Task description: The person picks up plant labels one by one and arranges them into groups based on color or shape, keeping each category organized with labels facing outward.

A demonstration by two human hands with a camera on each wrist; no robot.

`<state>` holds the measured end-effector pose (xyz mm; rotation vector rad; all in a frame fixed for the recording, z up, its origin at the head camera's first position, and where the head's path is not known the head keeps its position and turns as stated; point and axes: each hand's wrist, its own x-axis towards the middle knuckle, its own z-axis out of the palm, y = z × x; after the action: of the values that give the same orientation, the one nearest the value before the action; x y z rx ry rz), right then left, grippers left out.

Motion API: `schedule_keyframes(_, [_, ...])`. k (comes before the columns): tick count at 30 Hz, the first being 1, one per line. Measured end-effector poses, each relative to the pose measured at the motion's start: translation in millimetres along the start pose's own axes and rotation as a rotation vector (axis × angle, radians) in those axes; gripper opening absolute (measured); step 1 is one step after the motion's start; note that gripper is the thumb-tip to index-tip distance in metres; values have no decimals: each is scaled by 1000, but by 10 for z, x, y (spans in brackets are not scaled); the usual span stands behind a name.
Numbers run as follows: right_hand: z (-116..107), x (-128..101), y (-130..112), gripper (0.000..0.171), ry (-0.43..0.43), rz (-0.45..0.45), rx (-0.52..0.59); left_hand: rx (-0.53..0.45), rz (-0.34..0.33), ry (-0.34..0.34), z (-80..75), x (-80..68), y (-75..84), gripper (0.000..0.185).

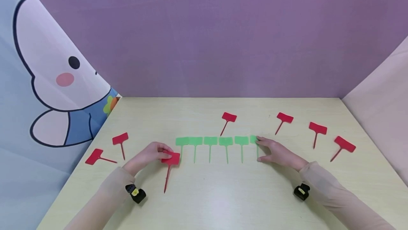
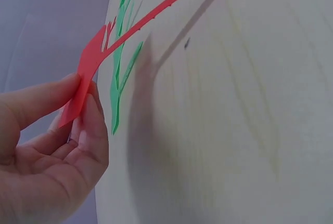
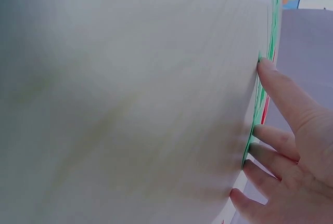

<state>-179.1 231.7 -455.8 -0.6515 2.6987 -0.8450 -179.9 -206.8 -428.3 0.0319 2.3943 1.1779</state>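
Note:
My left hand (image 1: 152, 155) pinches a red T-shaped plant label (image 1: 170, 158) by its flat head, between thumb and fingers. In the left wrist view that red label (image 2: 88, 70) is held up off the table, its notched stem casting a shadow. Several green plant labels (image 1: 210, 140) lie in a row on the table, heads toward the back and stems toward the front. At the row's right end my right hand (image 1: 276, 152) rests with spread fingers on the last green label (image 1: 253, 139), partly covering it. The right wrist view shows those fingertips (image 3: 266, 65) touching down along the green labels.
Two red labels (image 1: 120, 138) lie on the left of the table (image 1: 204, 201). Another red label (image 1: 229, 117) lies behind the row, and three more, one a red label (image 1: 317, 128), are spread to the right. A purple cloth (image 1: 204, 38) rises behind the table.

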Motion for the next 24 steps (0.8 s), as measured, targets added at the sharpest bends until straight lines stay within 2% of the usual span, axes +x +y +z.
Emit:
schedule_keyframes(7, [2, 0, -3, 70, 16, -4, -4, -23, -13, -33, 17, -34, -30, 19])
schedule_keyframes(24, [-1, -4, -2, 69, 11, 0, -9, 15, 33, -92, 31, -33, -72, 19])
